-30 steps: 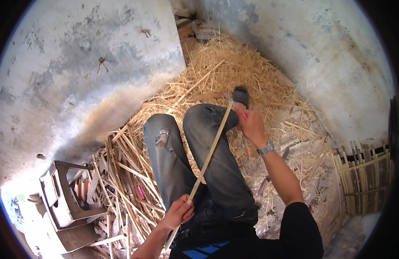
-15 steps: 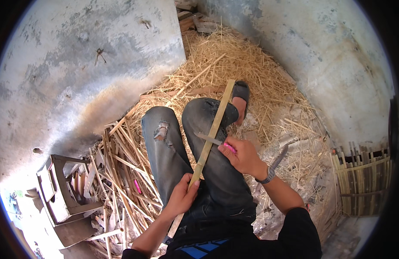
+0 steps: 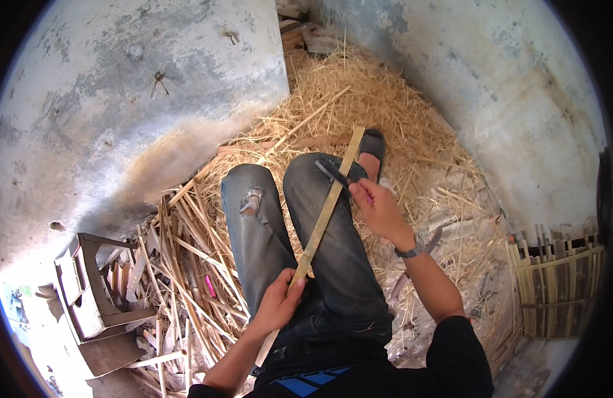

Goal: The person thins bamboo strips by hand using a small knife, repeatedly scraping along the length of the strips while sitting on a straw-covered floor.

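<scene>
A long, flat, yellowish-green bamboo strip (image 3: pixel 328 213) slants from my lap up across my right knee, its far end by my sandal. My left hand (image 3: pixel 280 304) is closed around its near part, with a short piece sticking out below. In my right hand (image 3: pixel 381 211) is a knife (image 3: pixel 332 172), its dark blade lying across the strip just past the knee. A little of a pink handle shows between the fingers. Whether the edge is cutting in, I cannot tell.
Loose straw-like shavings (image 3: pixel 366 86) heap up beyond my feet. Split bamboo sticks (image 3: pixel 194 252) lie at my left, with a pink object (image 3: pixel 210 286) among them, beside a wooden frame (image 3: pixel 87 292). A slatted bamboo basket (image 3: pixel 558 285) stands at the right wall. A dark curved piece (image 3: pixel 434 240) lies near my right wrist.
My right hand has slid the knife away from me along the strip, from mid-thigh to past the knee. My left hand keeps its hold in the same place.
</scene>
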A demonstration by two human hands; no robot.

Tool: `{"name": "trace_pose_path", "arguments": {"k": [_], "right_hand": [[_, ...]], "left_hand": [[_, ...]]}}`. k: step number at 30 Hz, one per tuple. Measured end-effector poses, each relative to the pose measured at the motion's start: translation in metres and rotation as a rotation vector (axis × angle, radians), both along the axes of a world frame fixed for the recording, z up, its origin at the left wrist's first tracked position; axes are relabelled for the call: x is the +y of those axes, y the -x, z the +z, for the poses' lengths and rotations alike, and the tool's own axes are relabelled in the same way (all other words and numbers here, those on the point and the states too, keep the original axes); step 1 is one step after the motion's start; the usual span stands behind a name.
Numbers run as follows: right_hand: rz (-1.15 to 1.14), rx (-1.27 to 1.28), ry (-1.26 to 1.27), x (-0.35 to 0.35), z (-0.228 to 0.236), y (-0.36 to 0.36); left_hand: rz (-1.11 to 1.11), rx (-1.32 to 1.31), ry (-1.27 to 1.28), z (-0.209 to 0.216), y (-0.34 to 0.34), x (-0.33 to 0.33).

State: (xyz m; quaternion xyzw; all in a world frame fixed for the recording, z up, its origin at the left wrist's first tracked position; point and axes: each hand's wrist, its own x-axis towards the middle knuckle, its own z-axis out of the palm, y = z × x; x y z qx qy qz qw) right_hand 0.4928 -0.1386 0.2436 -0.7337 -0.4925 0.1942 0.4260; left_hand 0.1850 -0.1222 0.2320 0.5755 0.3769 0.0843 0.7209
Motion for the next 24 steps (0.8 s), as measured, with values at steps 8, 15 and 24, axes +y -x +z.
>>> {"name": "trace_pose_path", "arguments": {"k": [8,15,24], "right_hand": [[-0.185,0.023,-0.052,0.039,-0.013,-0.046],[-0.262,-0.124,-0.136,0.056,-0.021,-0.051],[-0.157,-0.288,-0.167,0.054,-0.032,-0.033]], "left_hand": [[0.025,0.049,-0.042,0.006,0.019,-0.009],[0.048,0.066,-0.059,0.000,0.020,-0.010],[0.099,0.024,0.108,0.002,0.013,-0.007]]}}
